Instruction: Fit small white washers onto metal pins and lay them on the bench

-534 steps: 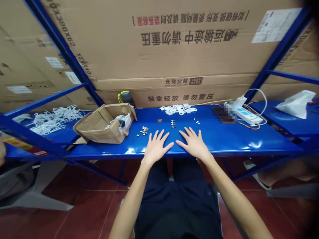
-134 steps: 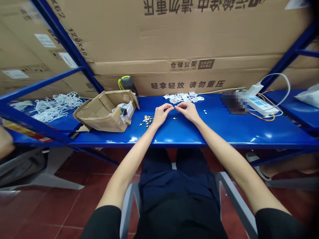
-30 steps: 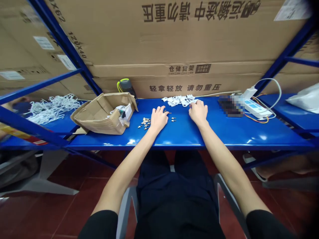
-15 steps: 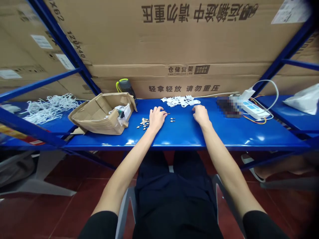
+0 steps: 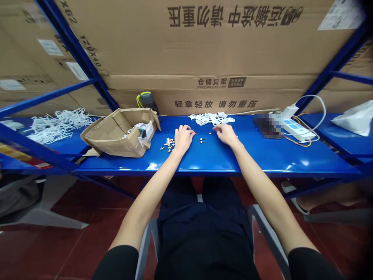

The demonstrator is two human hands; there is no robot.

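Note:
My left hand [image 5: 183, 138] rests on the blue shelf with fingers curled, shut on a small brass-coloured screw [image 5: 197, 133] whose thin end sticks out past the fingertips. Beside that hand lies a pile of similar screws [image 5: 168, 143], partly covered by it. Two more screws [image 5: 202, 140] lie side by side between my hands. My right hand [image 5: 226, 133] is closed in a pinch above the shelf; what its fingertips hold, if anything, is hidden. A tiny white piece [image 5: 210, 133] lies just left of those fingertips. Farther back sits a cluster of flat white plastic parts [image 5: 212, 119].
An open cardboard box [image 5: 113, 144] stands on the left, a dark cylinder [image 5: 149, 102] with a yellow-green loop behind it. White hooks [image 5: 60, 124] lie heaped farther left. On the right are a power strip [image 5: 298, 130] with cables and a blurred dark object [image 5: 266, 126].
My right hand has moved left, toward the two loose screws, and a tiny white piece now shows by its fingertips. My left hand has stayed in place.

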